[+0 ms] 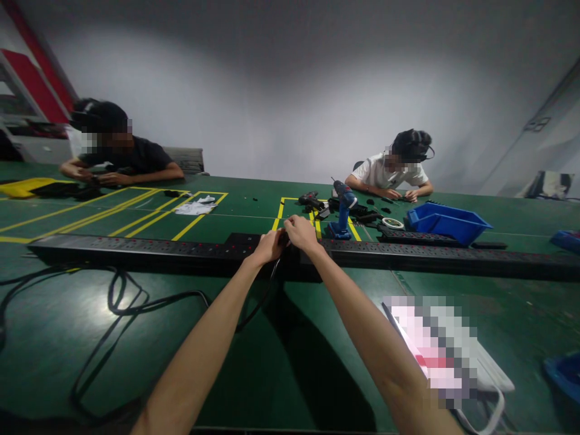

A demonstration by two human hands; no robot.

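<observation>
A long black power strip (pixel 149 251) with rows of sockets and small red marks lies across the green table in front of me. Over its middle my two hands meet. My left hand (pixel 269 246) is closed, and a black cable (pixel 272 275) hangs from between its fingers. Touching it, my right hand (pixel 301 232) has its fingers bent and pressed together around a small dark piece. Fingers hide most of that piece, so its kind does not show. The cable drops in front of the strip and runs left in loose loops on the table.
A blue cordless drill (pixel 343 211) stands behind the strip, beside scattered black parts and a tape roll (pixel 392 223). A blue bin (pixel 446 222) is farther right. A phone-like blurred object (pixel 430 344) lies right of my arm. Two people sit opposite.
</observation>
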